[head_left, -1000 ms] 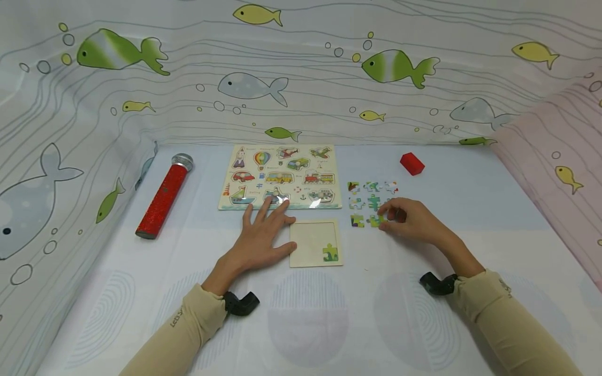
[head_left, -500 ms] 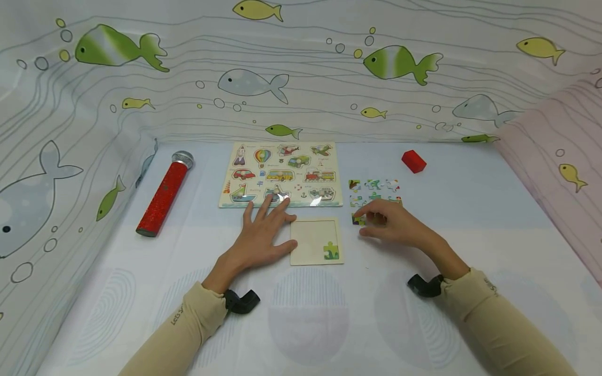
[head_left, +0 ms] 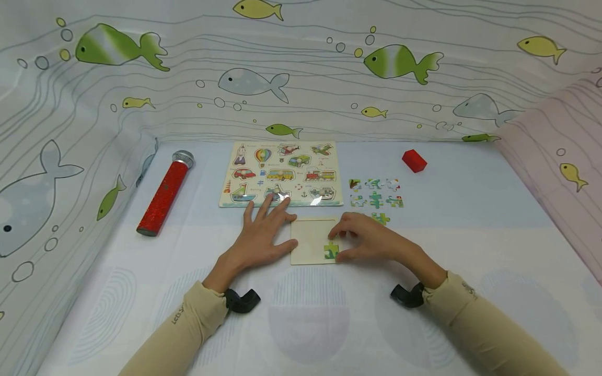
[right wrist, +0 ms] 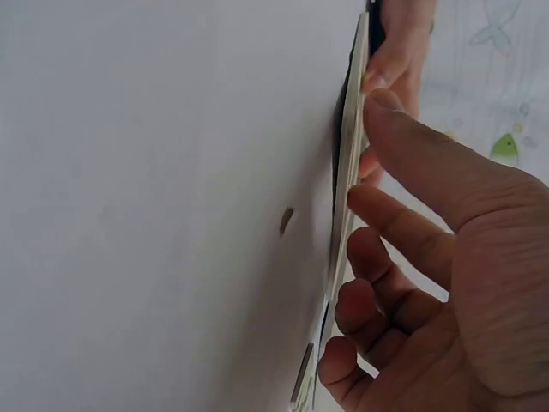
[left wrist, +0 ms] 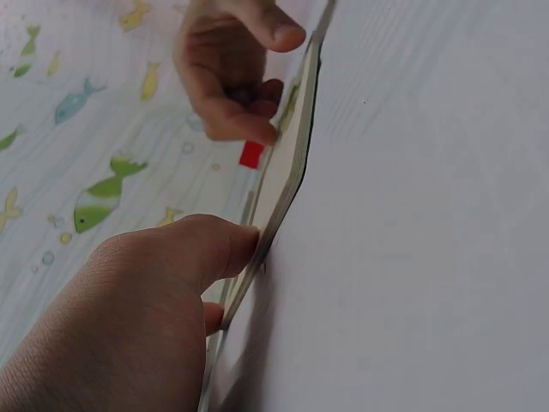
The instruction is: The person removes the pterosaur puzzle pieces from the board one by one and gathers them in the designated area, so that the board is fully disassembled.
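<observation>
My left hand [head_left: 258,240] lies spread beside the small square wooden puzzle tray [head_left: 305,256], its thumb at the tray's left edge. One green puzzle piece [head_left: 331,251] sits in the tray's lower right corner. My right hand [head_left: 369,237] is over the tray's right side, index fingertip just above that piece and thumb at its lower right. In the right wrist view, thumb [right wrist: 412,142] and index finger stand apart at the tray edge with no piece showing between them. Several loose puzzle pieces [head_left: 376,199] lie in rows to the right; the right hand covers the lower left spot of these rows.
Behind the tray lies a wooden vehicle puzzle board [head_left: 282,175], the left fingertips reaching its front edge. A red microphone [head_left: 164,196] lies at the left. At the back right is a red block [head_left: 414,161]. A fish-patterned curtain [head_left: 320,57] stands behind the table.
My right hand has moved left from the lower row of loose pieces to the tray's piece. My left hand has stayed in place.
</observation>
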Motion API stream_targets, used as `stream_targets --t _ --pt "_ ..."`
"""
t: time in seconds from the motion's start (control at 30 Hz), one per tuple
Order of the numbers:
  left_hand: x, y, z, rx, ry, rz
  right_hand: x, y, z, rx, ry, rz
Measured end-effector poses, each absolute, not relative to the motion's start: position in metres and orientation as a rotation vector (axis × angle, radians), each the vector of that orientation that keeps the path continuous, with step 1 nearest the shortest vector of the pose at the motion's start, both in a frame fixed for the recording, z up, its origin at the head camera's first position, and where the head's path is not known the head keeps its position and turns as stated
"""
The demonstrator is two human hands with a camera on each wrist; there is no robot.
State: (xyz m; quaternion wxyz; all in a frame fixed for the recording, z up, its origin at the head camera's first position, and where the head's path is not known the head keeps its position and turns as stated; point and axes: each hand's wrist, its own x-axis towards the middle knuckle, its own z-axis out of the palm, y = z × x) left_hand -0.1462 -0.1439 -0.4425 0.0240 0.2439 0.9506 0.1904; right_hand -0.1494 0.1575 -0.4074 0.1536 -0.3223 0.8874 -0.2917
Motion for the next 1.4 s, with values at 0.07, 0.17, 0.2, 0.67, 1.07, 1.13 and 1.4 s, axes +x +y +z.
stream_targets --t 0.07,0.17,0.2,0.67,1.07,1.13,1.4 --pt "-0.146 -0.144 -0.443 0.754 2.942 0.586 -0.148 0.156 -0.408 -0.927 2.547 -0.820" --pt "-0.146 -0.144 -0.442 0.755 2.941 0.588 -0.146 0.154 -0.408 -0.932 2.549 -0.810" --pt "-0.146 -0.144 -0.442 0.755 2.940 0.591 -0.146 0.154 -0.408 -0.933 2.546 -0.808" --pt "-0.146 -0.143 -0.441 0.746 2.941 0.586 -0.144 0.152 -0.407 -0.918 2.483 -0.915" --pt "-0.145 -0.143 -0.441 0.742 2.941 0.585 -0.145 0.154 -0.409 -0.938 2.359 -1.090" --pt "-0.145 -0.143 -0.441 0.742 2.940 0.586 -0.146 0.154 -0.410 -0.937 2.353 -1.117" --pt "-0.145 -0.144 -0.441 0.760 2.945 0.594 -0.147 0.164 -0.412 -0.907 2.362 -1.219"
